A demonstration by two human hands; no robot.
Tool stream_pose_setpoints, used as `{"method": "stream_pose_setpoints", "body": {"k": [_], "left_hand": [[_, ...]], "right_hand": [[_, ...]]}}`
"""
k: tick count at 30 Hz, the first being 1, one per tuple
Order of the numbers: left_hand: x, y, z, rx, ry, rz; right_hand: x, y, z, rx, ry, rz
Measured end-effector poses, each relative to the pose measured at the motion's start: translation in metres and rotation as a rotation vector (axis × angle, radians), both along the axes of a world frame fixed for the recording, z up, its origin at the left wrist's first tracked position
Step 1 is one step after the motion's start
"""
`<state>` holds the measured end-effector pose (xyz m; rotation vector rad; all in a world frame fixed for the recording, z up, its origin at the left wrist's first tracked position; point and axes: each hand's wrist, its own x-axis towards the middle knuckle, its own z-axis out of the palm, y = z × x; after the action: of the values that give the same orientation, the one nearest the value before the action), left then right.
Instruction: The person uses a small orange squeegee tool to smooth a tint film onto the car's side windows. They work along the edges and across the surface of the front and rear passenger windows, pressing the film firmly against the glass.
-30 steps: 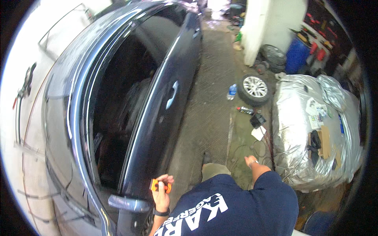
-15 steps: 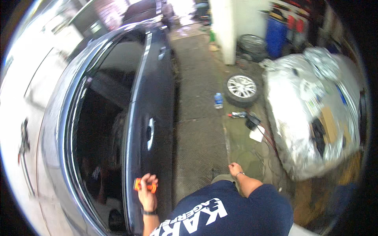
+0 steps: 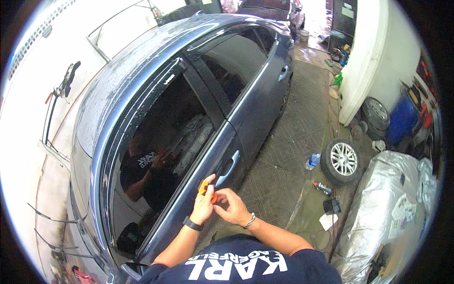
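A small yellow-and-orange tool (image 3: 204,187) is in my left hand (image 3: 202,207), its fingers closed round it; its exact kind I cannot make out. My right hand (image 3: 232,208) has come up beside the left, fingers bent, with the fingertips at the orange end of the tool. Both hands are held close to the front door of a dark blue car (image 3: 208,163), just below its door handle (image 3: 229,169). The dark side window (image 3: 165,128) reflects my arms and shirt.
On the floor to the right are a loose wheel (image 3: 343,160), a water bottle (image 3: 312,162), a dark bottle (image 3: 323,188) and a black box-like item (image 3: 332,205). A silver-covered bulky object (image 3: 378,203) fills the lower right. A white pillar (image 3: 373,57) stands beyond.
My right hand has moved from my right side across to the tool in my left hand. The view has turned, showing more of the car's roof and rear door.
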<state>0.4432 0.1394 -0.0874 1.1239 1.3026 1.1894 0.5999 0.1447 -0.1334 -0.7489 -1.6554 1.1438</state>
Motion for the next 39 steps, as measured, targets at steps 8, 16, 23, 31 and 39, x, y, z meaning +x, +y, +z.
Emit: {"method": "stream_pose_setpoints", "body": {"k": [8,16,23,31,39], "left_hand": [[-0.024,0.093,-0.012,0.235,0.077,0.024],[-0.066,0.156,-0.005,0.334,0.159,0.196],[-0.125,0.141,0.054,0.170,0.397,0.376],[-0.127,0.174,0.101,0.081,0.758,0.441],[-0.079,0.230,0.093,0.037,0.541,0.861]], "right_hand": [[-0.042,0.103,0.005,0.218,-0.128,-0.128],[-0.101,0.194,-0.006,0.105,0.018,-0.152],[-0.097,0.217,0.031,0.321,-0.120,0.123],[-0.058,0.452,0.091,0.462,0.141,-0.194],[-0.028,0.729,0.292,0.902,-0.117,-0.341]]}}
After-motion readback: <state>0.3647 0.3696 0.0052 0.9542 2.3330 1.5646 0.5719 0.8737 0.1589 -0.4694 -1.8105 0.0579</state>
